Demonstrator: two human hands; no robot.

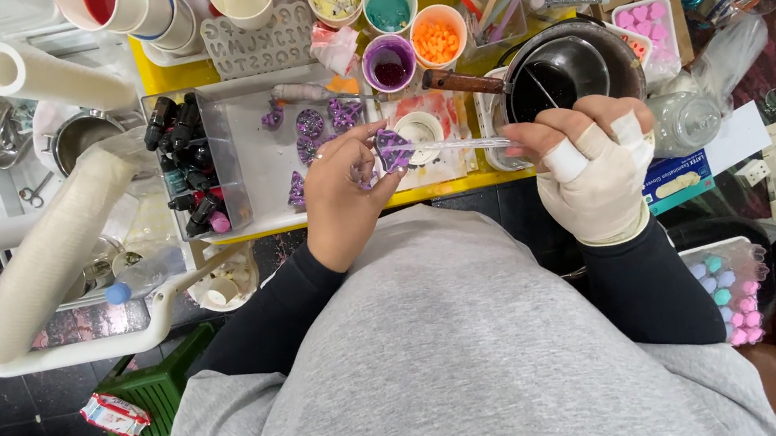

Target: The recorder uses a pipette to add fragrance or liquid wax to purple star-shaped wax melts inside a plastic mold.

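Note:
My left hand (pixel 343 194) pinches a small purple glittery triangle piece (pixel 392 148) over the front of the table. My right hand (pixel 591 163), in a pale glove with taped fingers, holds a thin clear stick (pixel 453 145) whose tip touches that piece. Several more purple pieces (pixel 309 122) lie on a white tray (pixel 256 170) just behind my left hand. A small white round cup (pixel 418 128) sits right behind the held piece.
Small cups of teal (pixel 390 8), orange (pixel 437 39) and dark purple (pixel 388 63) material stand at the back. A black pan (pixel 570 67) is behind my right hand, a clear jar (pixel 687 120) beside it. Dark dropper bottles (pixel 186 154) and a paper roll (pixel 47 255) are at left.

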